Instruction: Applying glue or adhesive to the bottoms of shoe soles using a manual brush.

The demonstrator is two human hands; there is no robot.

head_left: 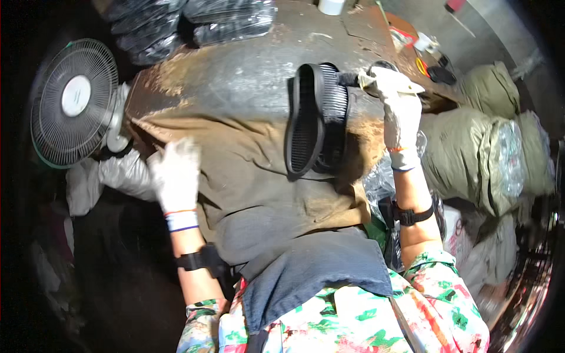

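Note:
Two black ribbed pieces shaped like shoe soles (305,117) stand close together on the brown cloth (247,153) covering my lap and the table's near edge. My right hand (400,109), in a white glove, is closed around a dark tool with a rounded loop (385,65), to the right of the soles' upper end. The glove hides most of the tool, and its kind is unclear. My left hand (176,170), also gloved in white, is over the cloth's left side, away from the soles. Motion blurs its fingers, and I see nothing held there.
A worn dark table (247,76) extends ahead. Black plastic-wrapped bundles (229,20) lie at its far left. A fan (75,100) stands left, with white bags (126,176) below. Stuffed olive sacks (459,153) crowd the right. Small items, including a yellow-orange handle (421,66), lie far right.

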